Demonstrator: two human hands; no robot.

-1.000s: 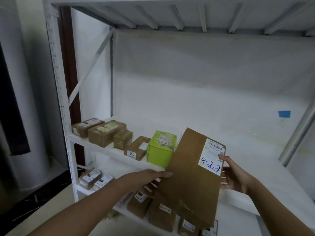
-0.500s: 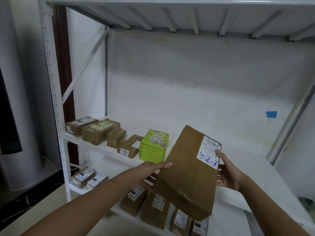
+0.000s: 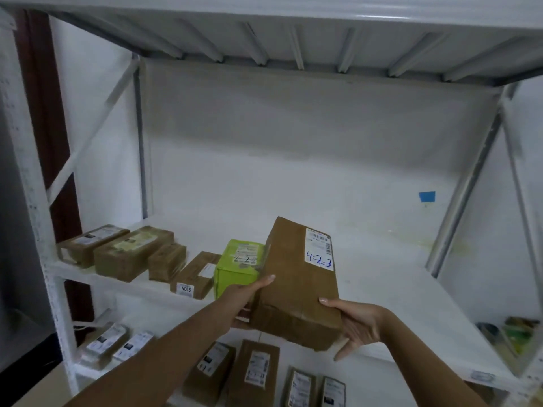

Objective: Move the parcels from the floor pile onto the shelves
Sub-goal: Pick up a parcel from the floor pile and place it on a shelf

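I hold a large brown cardboard parcel with a white label and blue handwriting over the front edge of the white middle shelf. Its far end lies flat beside a green box. My left hand grips the parcel's left side near the front corner. My right hand holds the near right corner, thumb on top and fingers underneath. The floor pile is out of view.
Several brown parcels line the left part of the middle shelf. More labelled parcels lie on the lower shelf. White uprights and diagonal braces frame both sides. The upper shelf hangs overhead. Blue tape marks the back wall.
The parcel has moved forward and tipped down flat onto the shelf next to the green box. My right hand slid from the label end to the near corner.
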